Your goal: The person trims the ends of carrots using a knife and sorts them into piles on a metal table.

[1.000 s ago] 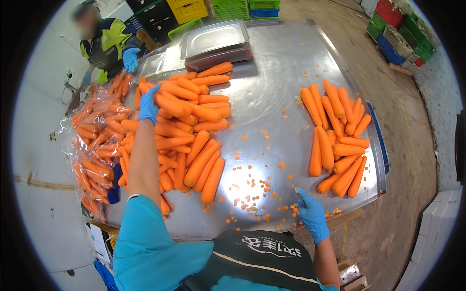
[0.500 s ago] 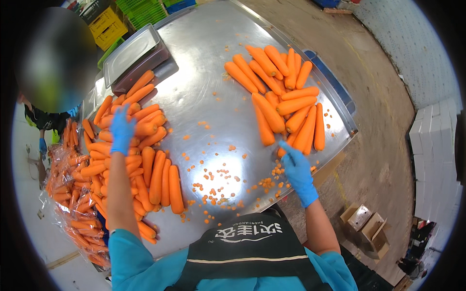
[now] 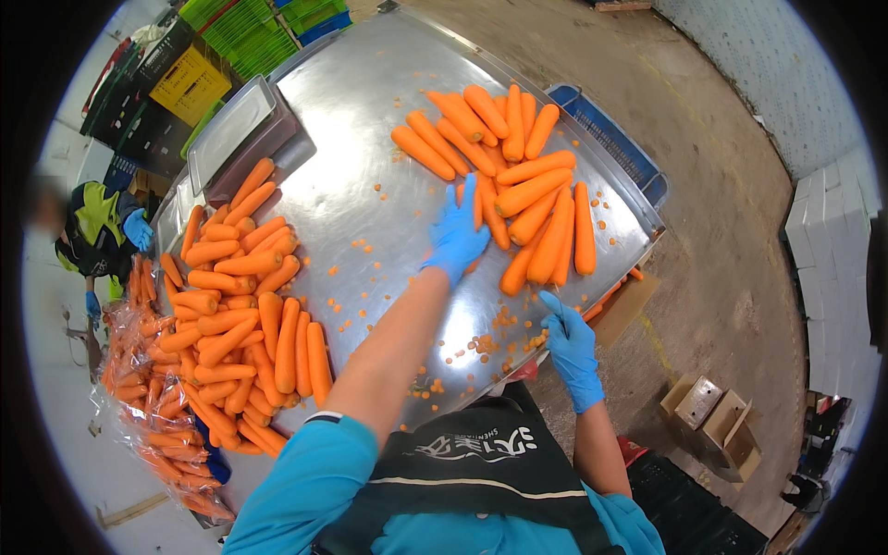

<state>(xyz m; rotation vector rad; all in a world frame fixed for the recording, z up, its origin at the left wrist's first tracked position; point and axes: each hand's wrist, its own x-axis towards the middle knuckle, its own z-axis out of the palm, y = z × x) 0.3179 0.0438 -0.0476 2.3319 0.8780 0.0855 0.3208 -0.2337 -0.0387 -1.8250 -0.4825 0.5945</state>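
My left hand (image 3: 458,236), in a blue glove, reaches across to the right-hand pile of carrots (image 3: 536,190). Its fingers are around a carrot (image 3: 478,205) at the pile's near left side, mostly covered by the glove. At the table's near right edge is my right hand (image 3: 572,356), also gloved in blue. Those fingers are curled closed, with thumb and forefinger toward the pile; what they hold, if anything, I cannot make out. A larger heap of carrots (image 3: 227,324) lies on the left of the metal table (image 3: 347,102). Small cut carrot bits (image 3: 486,344) are scattered between the piles.
A lidded plastic bin (image 3: 236,139) stands at the table's far left. Bagged carrots (image 3: 139,388) lie beyond the left heap, near another person (image 3: 102,227). A blue crate (image 3: 615,139) sits past the right edge; cardboard boxes (image 3: 708,421) are on the floor.
My left hand has moved from the left heap across the table to the right pile. My right hand stays near the table edge, slightly lower. The view has shifted a little.
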